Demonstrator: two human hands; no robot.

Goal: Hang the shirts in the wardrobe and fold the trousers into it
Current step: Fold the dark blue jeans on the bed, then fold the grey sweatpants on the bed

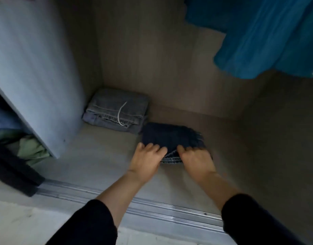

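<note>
The wardrobe floor (102,156) carries two folded pairs: pale grey jeans (115,110) in the back left corner, and dark trousers (171,135) just beside them on the right, nearer the metal door track (152,206).

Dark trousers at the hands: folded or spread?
Folded: dark trousers lie as a compact bundle on the wardrobe floor, layered edges showing in front.

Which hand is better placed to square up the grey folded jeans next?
Left. The left hand lies nearer the grey folded jeans; the right hand would cross the dark trousers.
</note>
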